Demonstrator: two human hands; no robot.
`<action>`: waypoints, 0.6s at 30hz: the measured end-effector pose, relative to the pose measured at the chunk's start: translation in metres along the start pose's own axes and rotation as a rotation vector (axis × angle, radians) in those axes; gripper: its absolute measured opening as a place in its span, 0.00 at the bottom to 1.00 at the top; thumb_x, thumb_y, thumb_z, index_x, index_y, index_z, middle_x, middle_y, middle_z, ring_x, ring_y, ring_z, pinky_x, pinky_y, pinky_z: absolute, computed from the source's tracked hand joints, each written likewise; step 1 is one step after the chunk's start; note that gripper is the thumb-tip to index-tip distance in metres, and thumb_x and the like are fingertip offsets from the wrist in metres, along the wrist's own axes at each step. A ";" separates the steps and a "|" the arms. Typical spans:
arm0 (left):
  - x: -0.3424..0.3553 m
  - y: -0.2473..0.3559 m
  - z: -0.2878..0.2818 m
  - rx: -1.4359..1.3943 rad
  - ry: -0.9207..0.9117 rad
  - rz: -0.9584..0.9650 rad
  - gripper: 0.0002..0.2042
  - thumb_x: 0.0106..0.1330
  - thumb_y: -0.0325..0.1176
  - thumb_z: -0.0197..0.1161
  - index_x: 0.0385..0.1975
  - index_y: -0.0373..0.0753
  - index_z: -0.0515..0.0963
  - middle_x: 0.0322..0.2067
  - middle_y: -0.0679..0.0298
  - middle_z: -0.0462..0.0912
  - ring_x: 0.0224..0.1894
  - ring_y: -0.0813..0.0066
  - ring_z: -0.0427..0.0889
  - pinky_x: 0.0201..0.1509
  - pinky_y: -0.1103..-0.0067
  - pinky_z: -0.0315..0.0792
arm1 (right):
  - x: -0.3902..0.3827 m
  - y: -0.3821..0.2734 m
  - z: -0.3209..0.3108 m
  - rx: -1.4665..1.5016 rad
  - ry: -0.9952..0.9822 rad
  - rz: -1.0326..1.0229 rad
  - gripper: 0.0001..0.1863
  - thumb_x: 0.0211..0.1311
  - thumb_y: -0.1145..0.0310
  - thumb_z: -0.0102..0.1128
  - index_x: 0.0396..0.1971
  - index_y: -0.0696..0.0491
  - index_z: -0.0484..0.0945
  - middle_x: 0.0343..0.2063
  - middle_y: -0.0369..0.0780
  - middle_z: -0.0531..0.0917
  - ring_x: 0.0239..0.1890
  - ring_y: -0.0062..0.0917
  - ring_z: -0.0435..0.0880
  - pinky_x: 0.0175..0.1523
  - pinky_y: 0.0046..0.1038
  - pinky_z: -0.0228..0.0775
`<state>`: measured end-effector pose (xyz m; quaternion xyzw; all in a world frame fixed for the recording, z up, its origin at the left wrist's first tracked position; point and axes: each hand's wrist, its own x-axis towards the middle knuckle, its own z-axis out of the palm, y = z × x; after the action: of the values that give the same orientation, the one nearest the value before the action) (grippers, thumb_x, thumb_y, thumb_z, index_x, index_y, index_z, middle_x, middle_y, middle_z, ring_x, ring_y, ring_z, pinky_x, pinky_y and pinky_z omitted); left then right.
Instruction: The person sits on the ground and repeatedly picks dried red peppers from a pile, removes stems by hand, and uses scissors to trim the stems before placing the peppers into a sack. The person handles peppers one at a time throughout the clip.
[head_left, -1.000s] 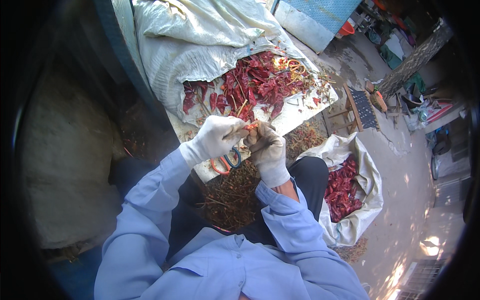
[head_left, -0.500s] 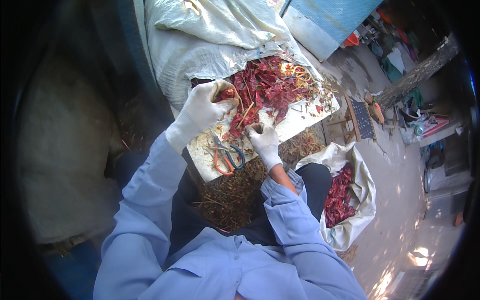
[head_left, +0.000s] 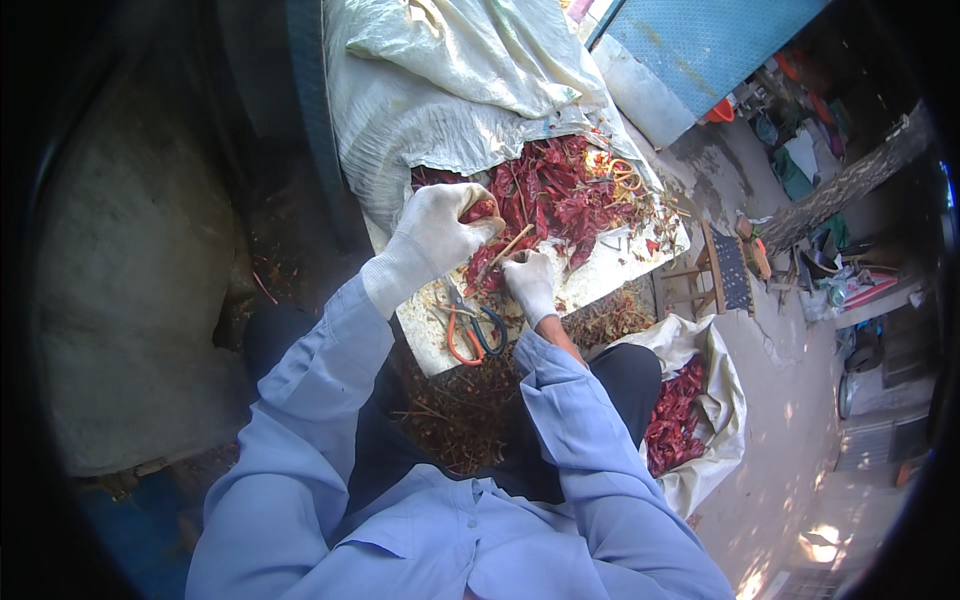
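My left hand (head_left: 445, 228), in a white knit glove, is closed on red dried chili (head_left: 479, 210) above the pile. My right hand (head_left: 530, 283), also gloved, is lower and to its right among the chilies, fingers curled; what they hold is hidden. The chili pile (head_left: 570, 200), with loose stalks, lies on a pale board (head_left: 628, 250) partly beneath a white woven sack (head_left: 450, 70). Scissors with orange and dark handles (head_left: 475, 338) lie at the board's near edge; yellow-handled ones (head_left: 624, 172) lie at the pile's right.
An open sack (head_left: 715, 440) of red chilies stands right of my leg. A wooden seat (head_left: 728, 265) and a tree trunk (head_left: 840, 180) are farther right, among clutter. Stalk litter (head_left: 460, 430) covers the ground between my legs. A blue panel (head_left: 700, 50) stands behind the board.
My hands have parted from their joint grip on a red piece; my left moved up over the pile, my right into its near edge. The whole view has shifted slightly.
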<state>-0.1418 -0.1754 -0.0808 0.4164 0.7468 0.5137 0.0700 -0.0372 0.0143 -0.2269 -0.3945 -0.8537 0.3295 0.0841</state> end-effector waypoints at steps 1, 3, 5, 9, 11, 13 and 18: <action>0.000 -0.002 0.000 0.019 -0.017 -0.028 0.10 0.62 0.30 0.75 0.38 0.32 0.85 0.29 0.52 0.87 0.32 0.70 0.88 0.41 0.75 0.79 | -0.003 0.000 -0.002 -0.007 0.014 -0.002 0.18 0.60 0.53 0.69 0.36 0.54 0.90 0.31 0.49 0.90 0.37 0.39 0.91 0.46 0.37 0.79; -0.001 -0.004 0.001 0.101 0.000 0.001 0.10 0.62 0.31 0.75 0.38 0.33 0.85 0.30 0.51 0.87 0.33 0.66 0.89 0.40 0.74 0.79 | -0.009 -0.006 -0.006 -0.020 0.022 -0.083 0.19 0.61 0.52 0.68 0.35 0.55 0.89 0.32 0.51 0.89 0.39 0.43 0.90 0.47 0.41 0.78; -0.001 -0.004 0.004 0.142 0.009 0.010 0.10 0.62 0.31 0.74 0.38 0.34 0.85 0.30 0.50 0.87 0.33 0.62 0.90 0.39 0.73 0.79 | -0.013 -0.018 -0.008 -0.017 -0.030 -0.118 0.21 0.63 0.49 0.68 0.37 0.55 0.88 0.33 0.52 0.89 0.42 0.46 0.89 0.49 0.43 0.79; 0.000 -0.004 0.005 0.181 0.048 0.055 0.09 0.62 0.33 0.74 0.37 0.35 0.85 0.30 0.50 0.86 0.33 0.57 0.89 0.38 0.70 0.79 | -0.011 -0.044 -0.003 -0.341 -0.069 -0.186 0.23 0.62 0.48 0.69 0.41 0.55 0.86 0.38 0.52 0.89 0.45 0.47 0.89 0.52 0.43 0.80; 0.000 -0.004 0.005 0.180 0.078 0.078 0.09 0.61 0.34 0.75 0.36 0.36 0.85 0.29 0.50 0.86 0.33 0.54 0.88 0.38 0.69 0.79 | -0.009 -0.048 0.003 -0.366 -0.085 -0.194 0.21 0.61 0.52 0.69 0.41 0.55 0.86 0.39 0.52 0.89 0.45 0.47 0.89 0.52 0.43 0.80; -0.001 -0.005 0.002 0.189 0.072 0.071 0.10 0.61 0.35 0.75 0.36 0.37 0.85 0.29 0.50 0.86 0.33 0.54 0.88 0.38 0.69 0.79 | -0.008 -0.045 0.010 -0.382 -0.124 -0.186 0.17 0.60 0.60 0.66 0.43 0.56 0.85 0.40 0.53 0.89 0.45 0.47 0.89 0.53 0.44 0.80; -0.002 -0.008 -0.001 0.274 0.073 0.021 0.10 0.62 0.37 0.74 0.37 0.39 0.86 0.30 0.50 0.86 0.34 0.53 0.88 0.39 0.67 0.80 | -0.011 -0.034 0.013 0.005 -0.041 -0.131 0.17 0.58 0.65 0.67 0.45 0.56 0.86 0.38 0.51 0.90 0.41 0.41 0.90 0.52 0.38 0.80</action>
<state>-0.1452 -0.1785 -0.0881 0.4112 0.8076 0.4222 -0.0201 -0.0563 -0.0160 -0.2147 -0.3307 -0.8784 0.3334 0.0887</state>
